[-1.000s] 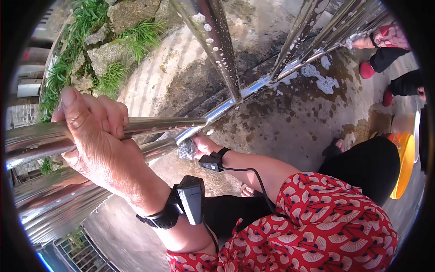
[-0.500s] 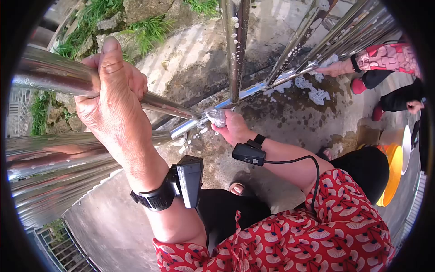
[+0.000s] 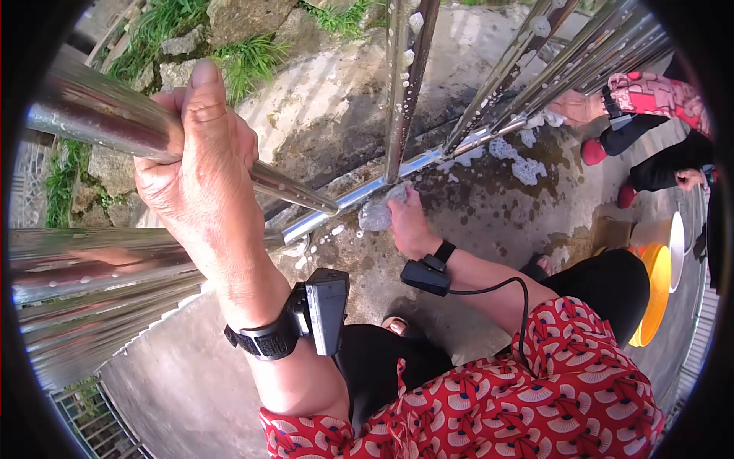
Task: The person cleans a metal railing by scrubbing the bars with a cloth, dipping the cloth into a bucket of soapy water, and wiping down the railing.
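My left hand [image 3: 202, 164] is wrapped round a shiny metal railing post [image 3: 107, 115], thumb lying along the outside. In my right hand [image 3: 414, 228] is a wet, greyish, soapy cloth [image 3: 376, 213], bunched up against the near side of the bottom rail [image 3: 420, 163], close to the foot of the second post [image 3: 404, 99]. Its exact contact with the rail is partly hidden. White suds dot the posts and the ground around the cloth. A device is strapped to each of my wrists, and a cable runs from the right one.
Another person's hand [image 3: 575, 107] works at the rail farther right, with foam [image 3: 524, 164] on the wet concrete nearby. A yellow bucket [image 3: 654, 294] and a white bucket [image 3: 677, 249] stand at right. Rocks [image 3: 245, 30] and grass lie beyond the railing.
My right hand has shifted the cloth right along the bottom rail, toward the second post's foot. My left hand keeps its hold on the post. The view has shifted slightly.
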Demonstrator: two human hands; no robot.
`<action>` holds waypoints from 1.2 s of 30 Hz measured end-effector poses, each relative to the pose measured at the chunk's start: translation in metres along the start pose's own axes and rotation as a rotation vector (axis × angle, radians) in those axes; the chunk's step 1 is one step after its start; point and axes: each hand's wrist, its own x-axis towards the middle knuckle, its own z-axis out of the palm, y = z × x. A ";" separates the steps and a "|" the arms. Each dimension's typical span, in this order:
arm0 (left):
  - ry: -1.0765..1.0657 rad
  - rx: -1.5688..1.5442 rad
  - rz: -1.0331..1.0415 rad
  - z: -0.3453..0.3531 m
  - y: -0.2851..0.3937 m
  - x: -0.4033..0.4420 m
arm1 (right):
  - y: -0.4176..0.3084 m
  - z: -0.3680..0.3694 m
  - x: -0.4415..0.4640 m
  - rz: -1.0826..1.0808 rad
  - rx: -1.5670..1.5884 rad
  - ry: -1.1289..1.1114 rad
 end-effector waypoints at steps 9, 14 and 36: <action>0.035 0.012 -0.015 0.001 0.003 -0.003 | -0.027 0.057 -0.034 -1.125 -1.119 -0.177; 0.024 0.004 -0.013 0.002 0.002 -0.001 | -0.040 0.093 0.010 -0.711 -1.702 -0.620; 0.088 0.021 -0.056 0.003 0.003 -0.003 | -0.019 0.050 0.005 -1.363 -1.924 -0.114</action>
